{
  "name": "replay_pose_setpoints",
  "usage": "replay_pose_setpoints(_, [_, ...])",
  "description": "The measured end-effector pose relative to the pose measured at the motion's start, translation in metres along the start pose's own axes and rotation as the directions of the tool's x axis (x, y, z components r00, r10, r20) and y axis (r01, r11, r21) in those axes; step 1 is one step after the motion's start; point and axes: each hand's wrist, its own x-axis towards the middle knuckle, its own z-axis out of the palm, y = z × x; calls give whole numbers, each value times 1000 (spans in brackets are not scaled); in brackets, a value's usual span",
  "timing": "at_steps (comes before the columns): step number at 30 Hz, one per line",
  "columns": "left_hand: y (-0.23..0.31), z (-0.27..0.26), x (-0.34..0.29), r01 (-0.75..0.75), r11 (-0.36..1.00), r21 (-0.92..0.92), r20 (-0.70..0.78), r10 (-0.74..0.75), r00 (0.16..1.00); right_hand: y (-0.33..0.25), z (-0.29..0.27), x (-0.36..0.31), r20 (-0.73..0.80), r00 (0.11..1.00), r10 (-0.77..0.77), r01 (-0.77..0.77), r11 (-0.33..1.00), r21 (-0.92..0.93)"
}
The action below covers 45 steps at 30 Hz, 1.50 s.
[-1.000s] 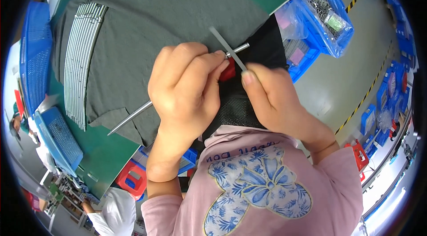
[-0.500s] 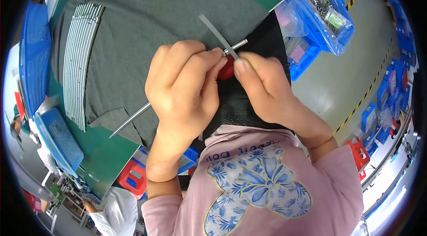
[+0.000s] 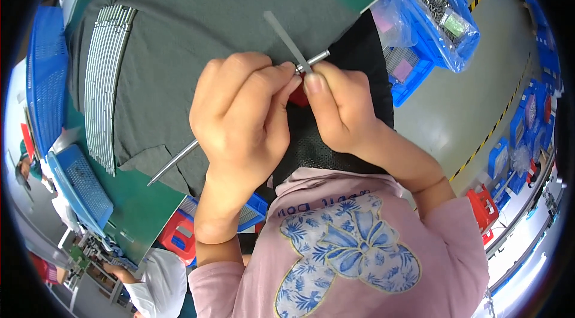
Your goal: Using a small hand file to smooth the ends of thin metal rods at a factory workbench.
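My left hand point(image 3: 242, 114) is closed around a thin silver metal rod point(image 3: 173, 162). The rod runs slantwise under the fingers, with its lower end over the cloth and its upper end sticking out past my fingertips. My right hand point(image 3: 344, 108) pinches a flat grey metal strip point(image 3: 281, 33), which looks like a file, thumb on top. This strip lies across the rod near its upper end, close to the left fingertips. Between the hands a red thing point(image 3: 297, 97) shows in part; its kind is hidden.
A row of similar rods point(image 3: 108, 90) lies on the grey cloth point(image 3: 173, 36) over a green table. Blue baskets point(image 3: 45, 72) stand at the left. Right of the table are a blue bin point(image 3: 470, 48) of small metal parts and a red stool point(image 3: 482, 207). Another person's white sleeve point(image 3: 162, 282) shows lower left.
Both hands have shifted slightly left, with the rod and the flat strip. The strip still crosses the rod near its upper end. The other person's arm at lower left has moved.
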Motion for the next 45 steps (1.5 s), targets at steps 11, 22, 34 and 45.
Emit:
replay_pose_setpoints(11, [-1, 1, 0, 12, 1000, -1, 5, -12, 1000, 13, 4, -10, -16, 1000, -4, 4, 1000, -5])
replay_pose_setpoints(22, [0, 0, 3, 29, 999, 26, 17, -29, 999, 21, 2, -27, 44, 997, 63, -66, 996, 57])
replay_pose_setpoints(34, [0, 0, 0, 4, 1000, 26, 21, -5, 1000, -5, 1, 7, 61, 992, 109, -119, 975, 185])
replay_pose_setpoints(45, [-1, 2, 2, 20, 1000, 5, 20, -20, 1000, 3, 6, -19, -42, 990, 136, -132, 987, 90])
